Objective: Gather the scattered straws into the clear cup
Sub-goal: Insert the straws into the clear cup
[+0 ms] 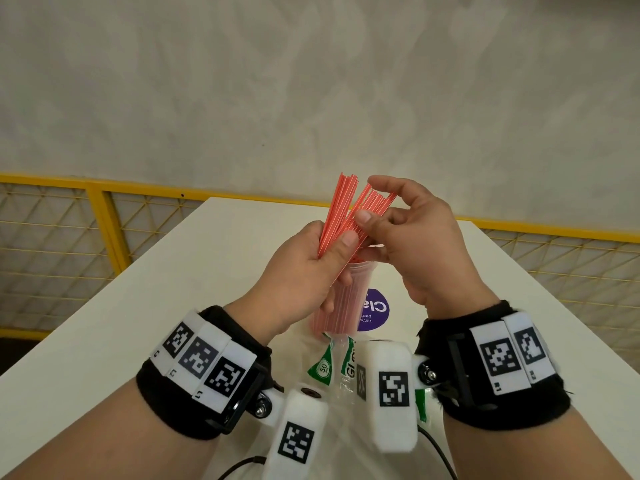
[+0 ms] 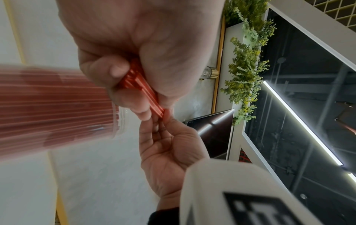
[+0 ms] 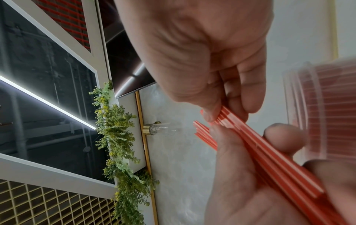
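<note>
A bundle of red straws [image 1: 337,202] stands upright above the clear cup [image 1: 341,299], which holds several more red straws. My left hand [image 1: 334,249] grips the bundle low down, thumb across its front. My right hand [image 1: 369,206] pinches the right-hand part of the fanned bundle between thumb and fingers. In the left wrist view my left hand [image 2: 134,94] holds the straws [image 2: 138,85], with the blurred cup [image 2: 57,106] to the left. In the right wrist view my right hand [image 3: 225,117] pinches the straws [image 3: 269,152] beside the cup [image 3: 327,106].
The cup stands on a white table [image 1: 173,306] next to a purple round sticker [image 1: 377,310]. A clear plastic bag with green print [image 1: 329,365] lies near me, between my wrists. A yellow mesh railing [image 1: 69,223] runs behind the table.
</note>
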Action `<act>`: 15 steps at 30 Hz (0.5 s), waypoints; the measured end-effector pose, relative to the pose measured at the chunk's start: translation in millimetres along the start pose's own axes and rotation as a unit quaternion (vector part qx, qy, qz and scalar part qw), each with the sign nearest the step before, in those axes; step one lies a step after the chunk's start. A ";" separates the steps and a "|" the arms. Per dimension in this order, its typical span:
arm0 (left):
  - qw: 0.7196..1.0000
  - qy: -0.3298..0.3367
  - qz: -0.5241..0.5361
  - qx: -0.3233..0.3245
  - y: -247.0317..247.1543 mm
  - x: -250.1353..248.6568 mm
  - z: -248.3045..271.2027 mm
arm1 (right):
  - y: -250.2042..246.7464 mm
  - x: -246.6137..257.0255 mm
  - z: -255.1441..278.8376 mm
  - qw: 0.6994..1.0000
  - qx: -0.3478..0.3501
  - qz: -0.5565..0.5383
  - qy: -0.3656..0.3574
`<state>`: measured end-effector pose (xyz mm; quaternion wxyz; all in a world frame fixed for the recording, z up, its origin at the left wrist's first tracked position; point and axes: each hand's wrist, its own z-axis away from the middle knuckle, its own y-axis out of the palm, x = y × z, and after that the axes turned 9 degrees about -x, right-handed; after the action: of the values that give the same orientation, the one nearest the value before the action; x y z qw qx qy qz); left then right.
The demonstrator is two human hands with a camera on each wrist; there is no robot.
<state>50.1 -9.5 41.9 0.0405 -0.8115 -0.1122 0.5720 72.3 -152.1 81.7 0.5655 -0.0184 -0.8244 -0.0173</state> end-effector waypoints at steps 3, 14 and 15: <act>1.000 -0.010 0.012 -0.003 -0.6 -1.8 1.2 | -0.5 0.8 0.7 1.000 -0.001 -0.003 -0.004; 0.997 0.016 -0.036 -0.072 -4.2 -0.8 -3.8 | -5.3 -1.5 -6.3 0.994 -0.085 -0.035 -0.055; 0.995 0.018 -0.043 -0.087 -5.3 0.9 -5.2 | -7.3 -1.9 -7.9 0.989 -0.120 -0.052 -0.068</act>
<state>54.5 -3.8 43.9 -0.0033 -0.8166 -0.1954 0.5432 79.9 -159.8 82.7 0.5000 -0.0444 -0.8528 -0.1439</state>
